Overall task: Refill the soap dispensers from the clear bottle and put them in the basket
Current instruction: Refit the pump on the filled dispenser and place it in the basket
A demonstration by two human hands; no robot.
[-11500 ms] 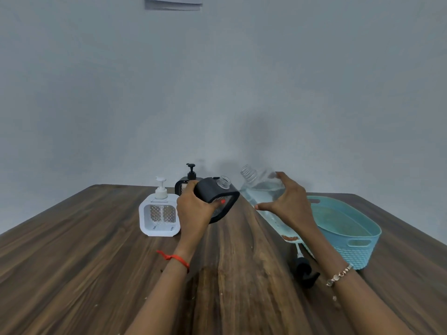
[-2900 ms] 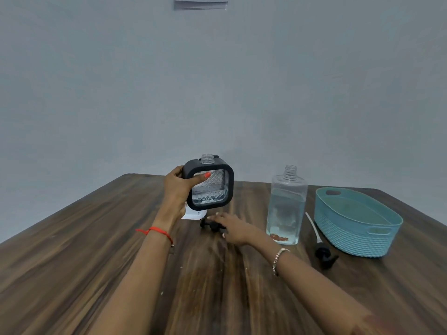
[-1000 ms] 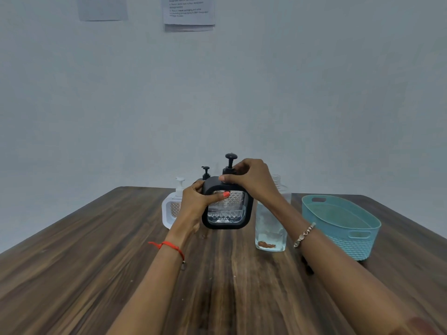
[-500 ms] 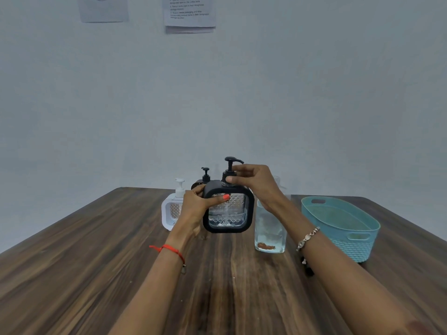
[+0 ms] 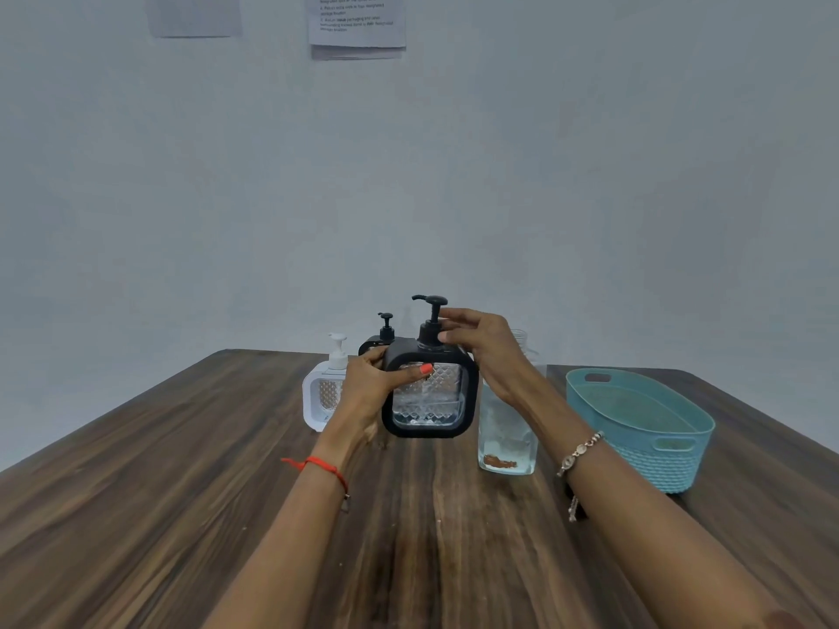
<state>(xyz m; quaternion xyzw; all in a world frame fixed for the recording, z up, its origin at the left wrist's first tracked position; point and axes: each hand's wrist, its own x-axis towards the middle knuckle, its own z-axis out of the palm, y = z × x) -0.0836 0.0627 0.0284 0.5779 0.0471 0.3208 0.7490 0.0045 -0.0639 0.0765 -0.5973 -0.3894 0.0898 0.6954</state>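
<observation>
Left hand grips the black dispenser by its left side, thumb laid across the patterned clear front and fingers curled behind, out of sight. The dispenser is upright at mid-table and appears lifted just off the table. There is a little liquid low inside.

Right hand is at the pump, thumb and fingertips pinching its collar.

The clear bottle stands just behind and right of it, its neck mostly hidden by the right hand. A brownish speck at its base is too small to identify.

The blue basket sits at the right, apart from the bottle.

White dispenser at left is partly covered by the left hand. Only the pump and one shoulder of a second black dispenser show behind.

Wall papers are cut off at the top, their print unreadable.
</observation>
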